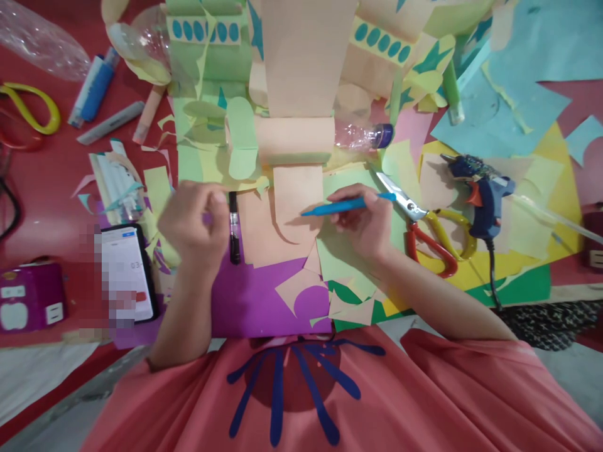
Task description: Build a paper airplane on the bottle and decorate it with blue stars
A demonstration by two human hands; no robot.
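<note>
My right hand [360, 220] grips a slim blue pen [351, 206], its tip pointing left over a peach paper strip [299, 188]. The strip runs down from a peach paper roll [294, 139] and lies over more peach paper with a curved edge or line beside it. My left hand [195, 216] is closed in a fist left of that paper; whatever is inside it, if anything, is hidden. Beside the fist lies a black marker [234, 227]. Scissors [421, 226] with red and yellow handles rest just right of my right hand, blades partly open.
A blue glue gun [487, 201] with its cord lies at right. A plastic bottle [360, 135] with a purple cap sits beyond my right hand. A phone [128, 273], glue sticks [100, 88], more scissors [32, 107] and a purple box [32, 295] are at left. Paper scraps cover the red table.
</note>
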